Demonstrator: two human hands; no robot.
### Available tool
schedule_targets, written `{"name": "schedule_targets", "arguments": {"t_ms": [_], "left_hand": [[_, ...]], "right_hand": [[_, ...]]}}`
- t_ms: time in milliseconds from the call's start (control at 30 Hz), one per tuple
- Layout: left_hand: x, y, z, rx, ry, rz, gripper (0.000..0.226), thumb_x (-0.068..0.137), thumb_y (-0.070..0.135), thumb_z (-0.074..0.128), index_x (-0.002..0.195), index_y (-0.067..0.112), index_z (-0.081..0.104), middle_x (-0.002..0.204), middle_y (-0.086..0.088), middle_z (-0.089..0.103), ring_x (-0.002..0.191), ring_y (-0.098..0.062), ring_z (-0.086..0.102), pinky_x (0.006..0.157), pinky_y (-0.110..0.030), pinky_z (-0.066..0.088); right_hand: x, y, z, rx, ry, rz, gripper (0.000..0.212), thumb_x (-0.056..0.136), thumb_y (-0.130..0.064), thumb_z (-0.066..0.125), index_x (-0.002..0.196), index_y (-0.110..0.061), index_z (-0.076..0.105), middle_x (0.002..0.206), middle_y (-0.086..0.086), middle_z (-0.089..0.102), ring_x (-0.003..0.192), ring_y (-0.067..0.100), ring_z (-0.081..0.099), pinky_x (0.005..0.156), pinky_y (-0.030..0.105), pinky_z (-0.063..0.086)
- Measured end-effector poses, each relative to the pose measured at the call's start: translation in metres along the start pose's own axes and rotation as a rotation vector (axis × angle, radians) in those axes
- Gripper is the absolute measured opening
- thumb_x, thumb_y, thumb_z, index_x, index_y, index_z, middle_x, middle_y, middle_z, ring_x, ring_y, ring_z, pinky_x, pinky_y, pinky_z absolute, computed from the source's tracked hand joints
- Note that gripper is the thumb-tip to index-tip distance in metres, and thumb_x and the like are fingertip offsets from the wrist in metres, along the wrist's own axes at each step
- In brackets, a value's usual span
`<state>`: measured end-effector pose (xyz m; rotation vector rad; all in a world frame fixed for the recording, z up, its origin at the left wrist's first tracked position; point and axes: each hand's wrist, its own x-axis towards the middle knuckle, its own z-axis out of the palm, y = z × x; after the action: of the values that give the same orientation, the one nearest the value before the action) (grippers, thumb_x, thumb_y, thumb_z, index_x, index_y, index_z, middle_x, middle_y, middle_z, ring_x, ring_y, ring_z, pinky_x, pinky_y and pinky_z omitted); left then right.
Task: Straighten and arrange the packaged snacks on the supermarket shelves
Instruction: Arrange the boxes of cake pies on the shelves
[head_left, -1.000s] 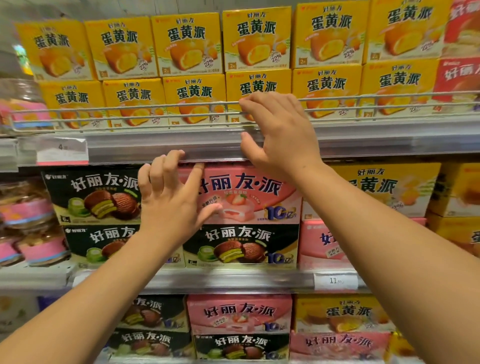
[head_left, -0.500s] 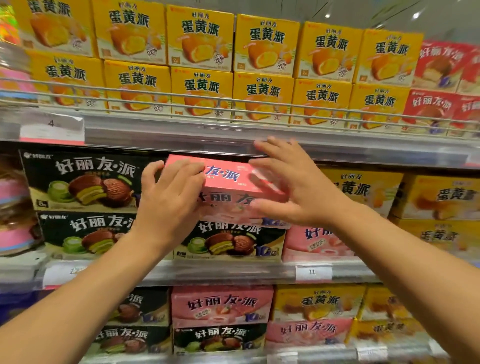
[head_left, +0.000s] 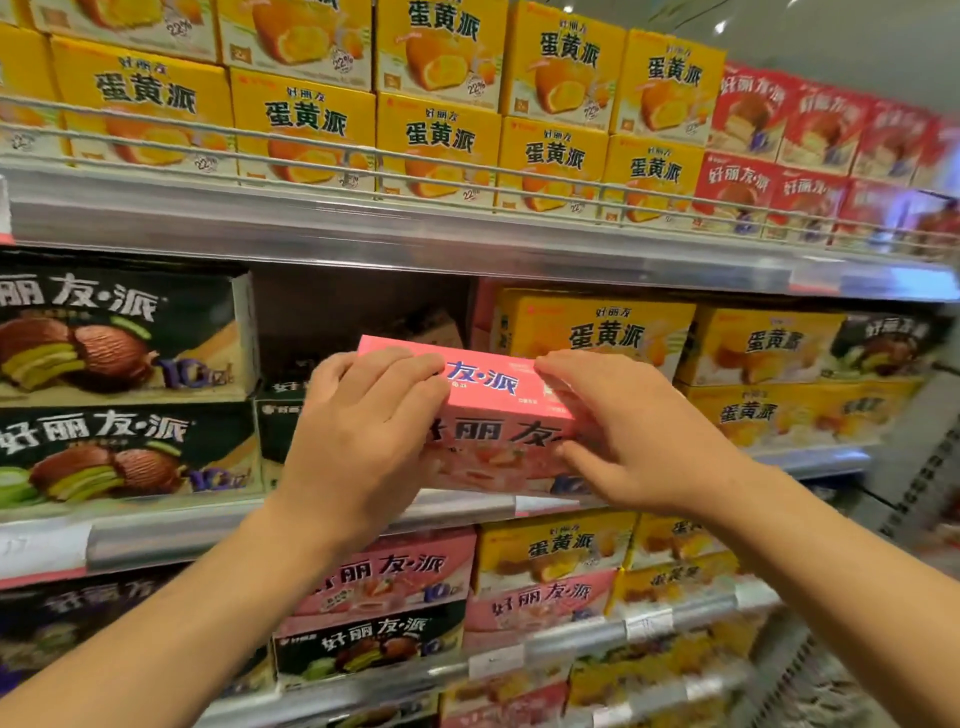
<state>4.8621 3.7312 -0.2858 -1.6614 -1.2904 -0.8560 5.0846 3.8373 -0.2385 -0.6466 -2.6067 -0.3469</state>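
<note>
1. Obscuring much of the pink strawberry pie box (head_left: 498, 415), both hands cover its ends; only the middle of its top and front print can be read.
2. Behind the box, a dark gap (head_left: 358, 306) in the middle shelf row holds something brown that is too dim to identify.
3. The red pie boxes (head_left: 810, 156) at the upper right are blurred, and the lowest rows are cut off by the frame edge.
4. Against the frame half a second earlier, the pink box sits lower and nearer the camera, clear of the row, and the slot it filled above the dark green chocolate pie box (head_left: 280, 421) now stands open.
5. The right hand, which a second ago rested on the upper shelf rail (head_left: 467, 228), now grips the box.
6. Left hand (head_left: 363, 441): fingers curled over the top left edge, close together, palm against the left end.
7. Right hand (head_left: 628, 436): fingers laid along the top right edge, thumb pressing the front face, pinching the box between them.
8. The box is held level in front of the middle shelf edge (head_left: 208, 530), left of the yellow egg-yolk pie boxes (head_left: 597, 332).
</note>
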Motion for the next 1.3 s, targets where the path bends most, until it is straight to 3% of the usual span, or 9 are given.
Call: {"name": "schedule_targets", "arguments": {"t_ms": [100, 200, 333, 467, 600, 733, 867, 1000, 1300], "left_hand": [[0.006, 0.026, 0.017, -0.048, -0.056, 0.003, 0.061, 0.057, 0.031, 0.087, 0.106, 0.004, 0.061, 0.113, -0.014, 0.067, 0.107, -0.031, 0.055, 0.083, -0.049, 0.046], [0.019, 0.055, 0.035, -0.120, -0.115, -0.009, 0.073, 0.046, 0.038, 0.094, 0.103, 0.004, 0.064, 0.112, -0.012, 0.068, 0.106, -0.027, 0.052, 0.080, -0.048, 0.049], [0.031, 0.076, 0.063, -0.247, -0.016, 0.004, 0.063, 0.073, 0.041, 0.079, 0.119, 0.007, 0.053, 0.127, -0.015, 0.057, 0.119, -0.026, 0.049, 0.099, -0.043, 0.043], [0.046, 0.068, 0.088, -0.706, 0.142, -0.625, 0.042, 0.090, 0.047, 0.053, 0.127, 0.030, 0.045, 0.126, 0.015, 0.051, 0.118, 0.002, 0.049, 0.104, -0.028, 0.041], [0.076, 0.047, 0.124, -0.752, -0.092, -0.986, 0.066, 0.085, 0.044, 0.069, 0.139, 0.031, 0.034, 0.117, 0.017, 0.055, 0.108, -0.002, 0.055, 0.100, -0.040, 0.045], [0.092, 0.038, 0.146, -0.782, -0.176, -1.061, 0.097, 0.064, 0.039, 0.085, 0.141, 0.031, 0.025, 0.115, 0.010, 0.059, 0.109, -0.014, 0.059, 0.099, -0.047, 0.047], [0.094, 0.034, 0.151, -0.712, -0.123, -1.121, 0.094, 0.067, 0.024, 0.087, 0.141, 0.024, 0.028, 0.117, 0.000, 0.062, 0.109, -0.021, 0.061, 0.099, -0.051, 0.047], [0.097, 0.042, 0.140, -0.631, -0.113, -1.094, 0.080, 0.060, 0.032, 0.090, 0.127, 0.026, 0.046, 0.117, -0.002, 0.063, 0.108, -0.022, 0.061, 0.094, -0.051, 0.050], [0.070, 0.058, 0.070, -0.596, -0.066, -0.990, 0.065, 0.061, 0.036, 0.086, 0.116, 0.032, 0.052, 0.109, 0.010, 0.060, 0.093, -0.004, 0.057, 0.065, -0.019, 0.044]], "right_hand": [[-0.021, 0.010, -0.005, -0.097, -0.031, 0.067, 0.083, 0.080, -0.070, 0.040, 0.148, -0.023, 0.029, 0.147, -0.004, 0.044, 0.131, 0.018, 0.043, 0.107, 0.043, 0.038], [-0.042, 0.034, -0.005, -0.108, -0.060, 0.106, 0.079, 0.083, -0.065, 0.049, 0.148, -0.026, 0.029, 0.145, -0.005, 0.045, 0.128, 0.018, 0.046, 0.104, 0.038, 0.040], [-0.065, 0.077, -0.003, -0.043, -0.041, 0.138, 0.069, 0.085, -0.055, 0.058, 0.145, -0.030, 0.035, 0.139, -0.010, 0.050, 0.123, 0.016, 0.049, 0.097, 0.034, 0.043], [-0.086, 0.130, -0.003, 0.032, -0.076, 0.159, 0.068, 0.085, -0.056, 0.055, 0.146, -0.038, 0.030, 0.137, -0.017, 0.050, 0.122, 0.011, 0.048, 0.094, 0.035, 0.046], [-0.103, 0.174, -0.004, 0.035, -0.087, 0.119, 0.067, 0.084, -0.056, 0.057, 0.144, -0.036, 0.035, 0.135, -0.016, 0.053, 0.120, 0.012, 0.050, 0.092, 0.034, 0.046], [-0.116, 0.198, -0.007, 0.072, -0.079, 0.068, 0.068, 0.079, -0.058, 0.052, 0.141, -0.031, 0.043, 0.131, -0.013, 0.057, 0.117, 0.014, 0.054, 0.089, 0.035, 0.049], [-0.121, 0.212, -0.012, 0.072, -0.073, 0.043, 0.070, 0.077, -0.057, 0.051, 0.140, -0.027, 0.046, 0.131, -0.010, 0.058, 0.117, 0.016, 0.055, 0.091, 0.036, 0.047], [-0.124, 0.220, -0.014, 0.050, -0.051, 0.012, 0.070, 0.077, -0.055, 0.056, 0.138, -0.021, 0.050, 0.127, -0.005, 0.062, 0.114, 0.019, 0.059, 0.093, 0.040, 0.046], [-0.120, 0.199, -0.035, 0.068, -0.047, -0.006, 0.071, 0.079, -0.045, 0.070, 0.142, -0.026, 0.043, 0.135, -0.010, 0.055, 0.121, 0.015, 0.052, 0.099, 0.039, 0.044]]}}
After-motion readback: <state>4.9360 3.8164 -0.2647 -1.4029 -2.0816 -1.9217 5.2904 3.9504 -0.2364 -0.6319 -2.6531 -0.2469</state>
